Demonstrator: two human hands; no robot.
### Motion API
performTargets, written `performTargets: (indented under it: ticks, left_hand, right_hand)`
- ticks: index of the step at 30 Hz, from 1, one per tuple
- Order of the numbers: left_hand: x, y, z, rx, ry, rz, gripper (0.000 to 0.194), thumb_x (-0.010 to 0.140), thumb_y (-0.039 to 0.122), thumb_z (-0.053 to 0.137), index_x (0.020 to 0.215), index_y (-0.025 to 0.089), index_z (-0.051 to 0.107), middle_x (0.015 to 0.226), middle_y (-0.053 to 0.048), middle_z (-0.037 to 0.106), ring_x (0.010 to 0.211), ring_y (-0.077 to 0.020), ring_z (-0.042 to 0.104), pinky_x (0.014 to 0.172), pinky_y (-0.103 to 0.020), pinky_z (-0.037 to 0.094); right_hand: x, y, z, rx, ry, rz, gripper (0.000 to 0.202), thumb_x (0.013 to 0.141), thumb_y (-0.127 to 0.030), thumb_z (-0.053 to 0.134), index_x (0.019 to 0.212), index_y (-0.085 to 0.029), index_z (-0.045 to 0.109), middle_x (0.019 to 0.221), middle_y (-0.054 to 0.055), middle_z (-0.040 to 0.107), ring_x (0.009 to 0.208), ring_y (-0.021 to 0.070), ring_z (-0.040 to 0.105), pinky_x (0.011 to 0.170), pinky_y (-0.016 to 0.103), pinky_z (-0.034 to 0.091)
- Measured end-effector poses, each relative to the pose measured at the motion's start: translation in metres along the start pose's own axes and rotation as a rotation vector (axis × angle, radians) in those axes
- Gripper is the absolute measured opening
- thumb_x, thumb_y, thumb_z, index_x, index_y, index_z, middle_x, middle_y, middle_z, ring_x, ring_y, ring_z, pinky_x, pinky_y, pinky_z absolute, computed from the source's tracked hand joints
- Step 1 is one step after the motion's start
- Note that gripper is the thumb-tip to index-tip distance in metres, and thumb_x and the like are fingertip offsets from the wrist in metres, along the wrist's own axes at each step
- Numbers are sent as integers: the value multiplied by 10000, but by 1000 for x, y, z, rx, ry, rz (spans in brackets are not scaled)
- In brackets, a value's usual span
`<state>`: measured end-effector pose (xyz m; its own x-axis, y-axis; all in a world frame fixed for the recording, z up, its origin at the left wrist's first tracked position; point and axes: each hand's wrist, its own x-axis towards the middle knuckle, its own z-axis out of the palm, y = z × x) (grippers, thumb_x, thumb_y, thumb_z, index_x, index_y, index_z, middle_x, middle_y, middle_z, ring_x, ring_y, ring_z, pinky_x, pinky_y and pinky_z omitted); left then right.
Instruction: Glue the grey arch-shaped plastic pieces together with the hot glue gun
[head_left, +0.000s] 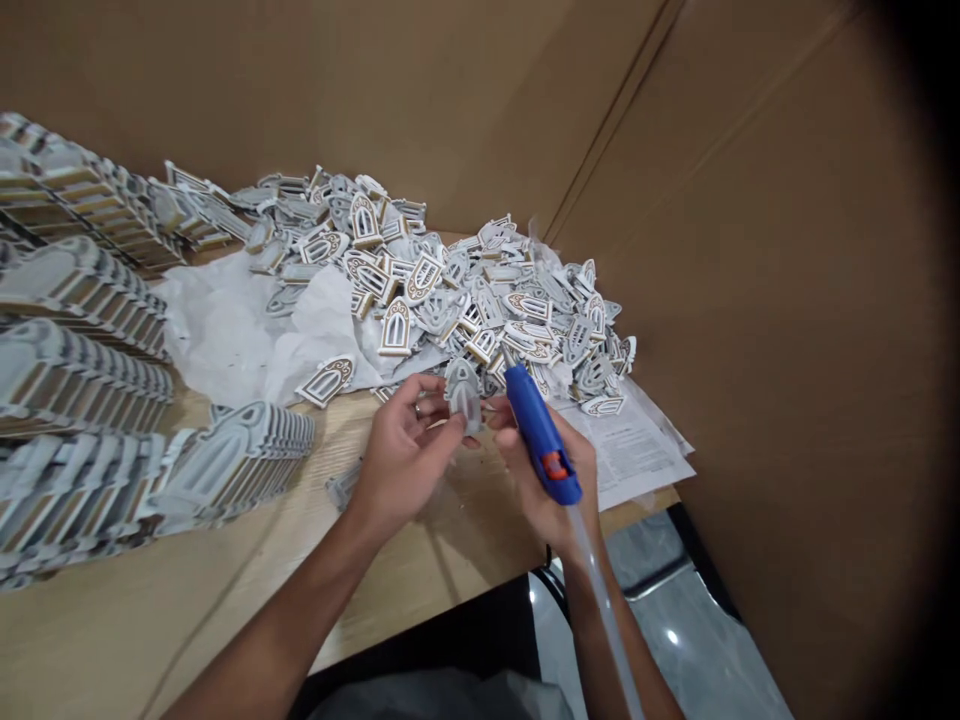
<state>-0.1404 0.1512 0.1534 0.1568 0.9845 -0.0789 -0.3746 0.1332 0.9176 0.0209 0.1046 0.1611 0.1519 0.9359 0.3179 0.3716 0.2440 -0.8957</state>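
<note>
Between the fingers of my left hand is a small arched window piece, its plain grey side facing me. My right hand is wrapped round a blue glue gun with a long clear glue stick coming out of its back end. The gun's nozzle points up and away, toward the pile. My right fingertips are close to the window piece; I cannot tell whether they touch it. One more window piece, white and gold, lies on the table just beyond my left hand.
A loose heap of window pieces covers white paper at the back. Tight rows of stacked window pieces stand on the left. Printed sheets lie at the right table edge. Brown cardboard walls enclose the back and right.
</note>
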Motion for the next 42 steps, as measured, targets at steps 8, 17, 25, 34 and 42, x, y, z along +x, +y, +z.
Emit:
performTargets:
  ticks: [8,17,25,34,42]
  left_hand:
    - [-1,6,0,-43,-6,-25,398,822,244,894,1042,214,564,889,-23,838,675,-141,748,659,-258,636]
    - [-2,4,2,-62,-16,-35,453,745,166,902,1047,209,567,848,-8,826,654,-126,725,654,-235,629]
    - [-4,5,2,-40,-18,-22,441,750,134,874,1067,212,579,803,15,789,668,-121,718,641,-211,612]
    - [-5,1,0,35,-13,41,363,795,145,831,1036,227,573,864,16,746,730,-136,709,656,-237,601]
    - [-5,3,1,60,-26,77,304,802,115,815,968,230,588,891,5,730,764,-134,694,659,-222,571]
  right_hand:
    - [-22,13,-31,156,-182,88,514,888,-734,816,970,-230,763,811,19,754,618,178,652,598,306,475]
    - [-8,3,-24,-102,-194,-114,652,947,-829,659,793,-198,725,696,8,616,586,164,555,577,324,375]
    - [-6,10,-21,-86,-180,-96,622,955,-809,666,810,-207,723,748,18,644,638,180,567,620,340,385]
    - [-5,7,-20,-150,-184,-46,618,964,-795,675,778,-207,686,702,2,603,601,164,532,585,334,358]
    - [-3,6,-24,-179,-189,-72,609,978,-771,678,734,-213,658,703,22,620,612,183,576,583,337,369]
